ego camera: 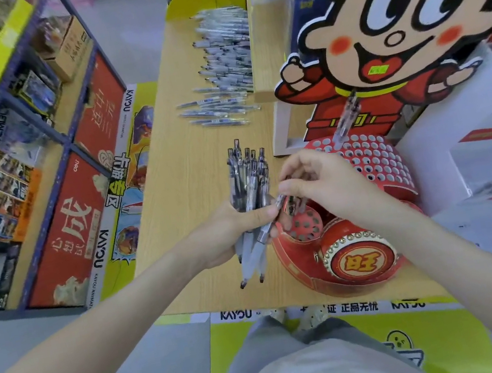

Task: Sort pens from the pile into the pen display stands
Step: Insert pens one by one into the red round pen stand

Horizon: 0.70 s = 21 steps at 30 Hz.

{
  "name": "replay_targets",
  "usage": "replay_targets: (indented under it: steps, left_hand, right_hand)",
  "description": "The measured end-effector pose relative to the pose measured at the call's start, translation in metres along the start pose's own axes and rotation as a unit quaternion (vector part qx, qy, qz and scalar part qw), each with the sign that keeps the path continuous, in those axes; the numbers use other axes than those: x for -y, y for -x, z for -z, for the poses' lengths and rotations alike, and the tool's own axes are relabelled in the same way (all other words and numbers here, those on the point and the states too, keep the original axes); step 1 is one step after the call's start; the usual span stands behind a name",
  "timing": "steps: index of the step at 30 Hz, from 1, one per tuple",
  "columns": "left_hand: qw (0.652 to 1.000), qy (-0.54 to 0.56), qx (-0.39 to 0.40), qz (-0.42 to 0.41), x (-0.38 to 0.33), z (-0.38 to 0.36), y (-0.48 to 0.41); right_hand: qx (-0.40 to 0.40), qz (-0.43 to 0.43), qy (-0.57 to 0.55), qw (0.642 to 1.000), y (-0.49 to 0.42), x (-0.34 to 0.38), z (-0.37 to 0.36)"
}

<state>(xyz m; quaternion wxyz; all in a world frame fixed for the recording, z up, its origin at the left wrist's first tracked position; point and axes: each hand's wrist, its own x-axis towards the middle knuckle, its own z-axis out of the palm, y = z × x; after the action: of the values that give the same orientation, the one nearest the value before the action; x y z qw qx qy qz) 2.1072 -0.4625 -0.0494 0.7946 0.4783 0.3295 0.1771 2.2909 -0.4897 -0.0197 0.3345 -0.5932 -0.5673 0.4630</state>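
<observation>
Trousers (303, 370): close to table (182, 171), for reach.
Stand (375, 163): holed red dome, one slotted pen (348, 119).
Pile (225, 55): far along table.
Left hand (229, 232): grips pen bundle (248, 179) as supply.
Right hand (319, 183): fingertips pinch single pen (283, 201) at bundle, likely to slot next.

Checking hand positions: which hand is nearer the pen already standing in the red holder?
Right. The right hand, pinching a loose pen, is just below-left of the standing pen; the left hand is farther left, gripping the pen bundle.
</observation>
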Motion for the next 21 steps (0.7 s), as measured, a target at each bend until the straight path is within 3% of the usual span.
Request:
replay_targets:
  steps: [6, 11, 15, 21]
  left_hand:
    - [0.999, -0.017, 0.031, -0.008, -0.012, 0.002, 0.000]
    - [0.999, 0.006, -0.014, 0.044, -0.012, 0.006, -0.006]
    - [0.996, 0.036, -0.075, 0.039, -0.007, 0.013, -0.008]
    - [0.992, 0.022, -0.110, 0.060, 0.009, 0.014, -0.008]
  right_hand:
    - [0.018, -0.030, -0.112, 0.993, 0.012, -0.001, -0.008]
    - [-0.089, 0.001, -0.162, 0.983, 0.028, 0.001, 0.017]
    - [-0.191, 0.027, -0.031, 0.981, 0.043, -0.008, 0.045]
    - [-0.117, 0.033, 0.131, 0.984, 0.047, -0.029, 0.023]
